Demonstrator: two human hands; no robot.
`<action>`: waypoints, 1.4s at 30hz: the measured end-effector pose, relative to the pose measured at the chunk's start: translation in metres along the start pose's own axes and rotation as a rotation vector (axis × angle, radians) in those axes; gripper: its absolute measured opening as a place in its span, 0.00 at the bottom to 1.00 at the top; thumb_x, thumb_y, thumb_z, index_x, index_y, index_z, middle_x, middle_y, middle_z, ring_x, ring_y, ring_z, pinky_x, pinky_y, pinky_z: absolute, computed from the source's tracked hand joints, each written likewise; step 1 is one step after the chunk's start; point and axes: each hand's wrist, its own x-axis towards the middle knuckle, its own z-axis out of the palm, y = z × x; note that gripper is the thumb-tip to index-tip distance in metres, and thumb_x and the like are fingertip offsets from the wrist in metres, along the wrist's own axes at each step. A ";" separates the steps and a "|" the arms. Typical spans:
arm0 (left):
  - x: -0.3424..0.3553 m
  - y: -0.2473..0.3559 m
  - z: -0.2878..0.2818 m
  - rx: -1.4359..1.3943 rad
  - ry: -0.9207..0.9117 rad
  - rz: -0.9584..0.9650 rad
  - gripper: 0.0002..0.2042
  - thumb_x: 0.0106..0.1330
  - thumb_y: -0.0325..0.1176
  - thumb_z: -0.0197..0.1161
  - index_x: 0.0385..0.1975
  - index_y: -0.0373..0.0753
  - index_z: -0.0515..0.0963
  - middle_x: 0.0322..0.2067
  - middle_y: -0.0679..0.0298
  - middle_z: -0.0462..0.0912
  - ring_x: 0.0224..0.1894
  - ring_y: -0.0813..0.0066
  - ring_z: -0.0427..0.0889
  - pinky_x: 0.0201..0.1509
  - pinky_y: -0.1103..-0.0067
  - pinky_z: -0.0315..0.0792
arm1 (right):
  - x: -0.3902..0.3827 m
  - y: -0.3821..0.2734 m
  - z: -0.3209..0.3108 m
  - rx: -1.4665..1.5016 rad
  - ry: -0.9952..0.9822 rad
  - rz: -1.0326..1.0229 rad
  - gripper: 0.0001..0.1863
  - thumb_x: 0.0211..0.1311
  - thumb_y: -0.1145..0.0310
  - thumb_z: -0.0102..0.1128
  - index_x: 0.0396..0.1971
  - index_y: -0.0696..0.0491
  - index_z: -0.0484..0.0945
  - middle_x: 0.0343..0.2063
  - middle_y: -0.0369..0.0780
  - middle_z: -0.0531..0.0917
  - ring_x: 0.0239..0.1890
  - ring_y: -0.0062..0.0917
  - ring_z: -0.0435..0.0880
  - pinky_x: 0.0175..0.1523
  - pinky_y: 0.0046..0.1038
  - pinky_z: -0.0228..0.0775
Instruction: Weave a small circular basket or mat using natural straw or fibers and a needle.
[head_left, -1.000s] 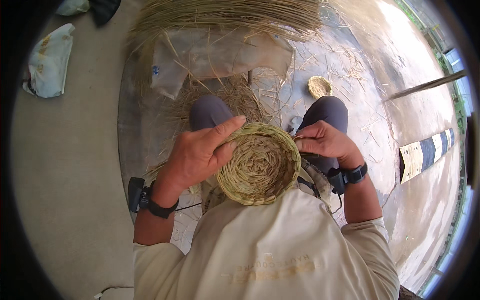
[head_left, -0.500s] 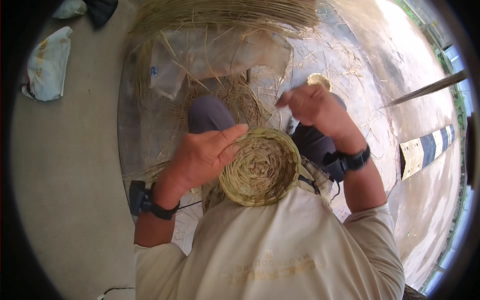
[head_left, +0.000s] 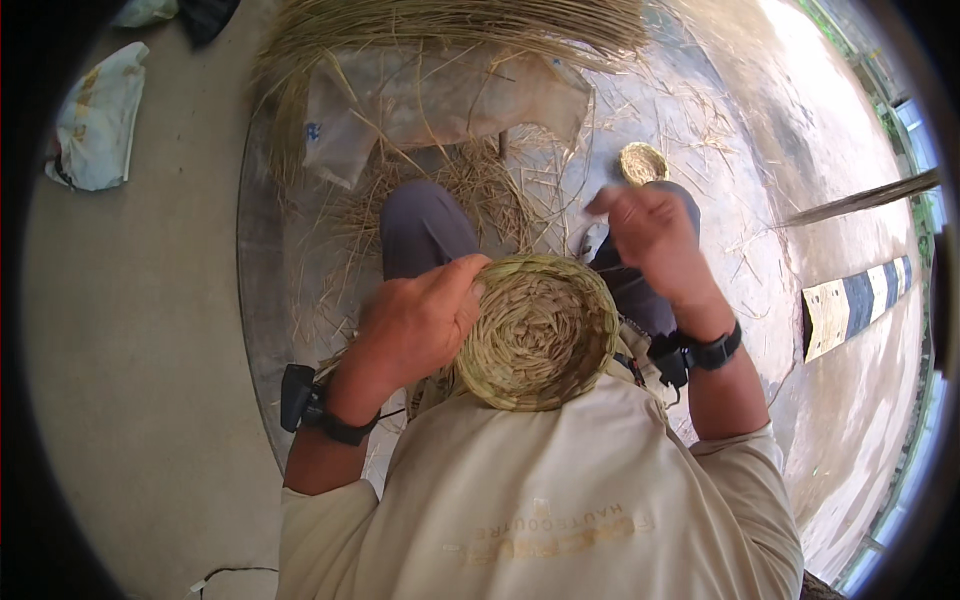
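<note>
Straw-coloured woven basket [head_left: 540, 335], round and shallow, with coiled ribbing.

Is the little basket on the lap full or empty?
Empty. The woven basket shows its bare coiled bottom; the left hand grips its rim.

Woven basket [head_left: 540, 332]: pale straw-yellow with greenish strands, spiral weave. Small coil [head_left: 642, 162]: same straw-yellow. Loose straw [head_left: 450, 30]: tan. Trousers [head_left: 425, 225]: grey. Shirt [head_left: 540, 500]: cream. Wrist straps [head_left: 715, 350]: black. Sack [head_left: 440, 95]: off-white. Striped board [head_left: 855, 305]: yellow and dark blue.
</note>
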 end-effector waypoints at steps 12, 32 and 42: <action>0.006 0.001 -0.011 -0.102 -0.012 -0.082 0.20 0.71 0.28 0.60 0.63 0.33 0.77 0.43 0.42 0.87 0.42 0.46 0.90 0.44 0.62 0.82 | -0.025 -0.029 0.111 -0.398 -0.862 -0.762 0.15 0.72 0.69 0.65 0.54 0.60 0.83 0.52 0.48 0.87 0.54 0.44 0.86 0.58 0.41 0.80; -0.004 -0.037 -0.002 -0.022 0.328 -0.397 0.11 0.72 0.32 0.66 0.44 0.30 0.82 0.32 0.46 0.88 0.35 0.55 0.91 0.39 0.68 0.80 | -0.093 -0.032 -0.098 -0.345 0.589 -0.100 0.19 0.82 0.63 0.56 0.64 0.58 0.79 0.39 0.35 0.85 0.24 0.08 0.71 0.26 0.17 0.62; 0.005 -0.005 -0.001 -0.023 0.360 -0.154 0.09 0.71 0.30 0.65 0.45 0.34 0.80 0.34 0.46 0.86 0.36 0.42 0.86 0.36 0.60 0.78 | -0.044 -0.007 0.080 -0.689 -0.195 -0.362 0.08 0.68 0.75 0.63 0.44 0.59 0.80 0.25 0.47 0.84 0.24 0.43 0.86 0.30 0.39 0.78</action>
